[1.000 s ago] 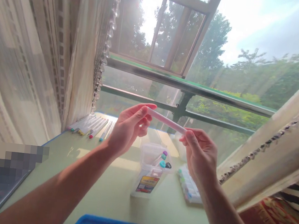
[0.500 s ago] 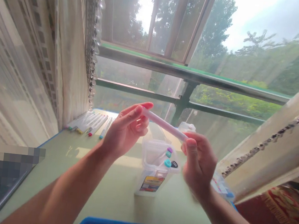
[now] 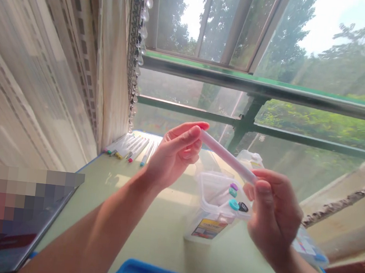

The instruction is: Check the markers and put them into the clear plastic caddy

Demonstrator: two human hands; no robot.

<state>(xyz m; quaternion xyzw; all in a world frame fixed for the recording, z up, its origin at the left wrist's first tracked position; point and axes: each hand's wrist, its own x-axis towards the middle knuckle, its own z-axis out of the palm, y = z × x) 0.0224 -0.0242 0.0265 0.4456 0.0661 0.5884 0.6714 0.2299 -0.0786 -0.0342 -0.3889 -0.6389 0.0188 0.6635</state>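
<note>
White marker pinched at both ends by the fingers of my left hand and right hand slants more steeply than a second ago above the desk near the plastic box, leaving neither free.

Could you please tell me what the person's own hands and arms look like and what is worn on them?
The left hand and right hand are ungloved. Both forearms are bare as far as they show, with no sleeve, watch or bracelet in view. I see no rings, though some fingers are partly hidden.
</note>
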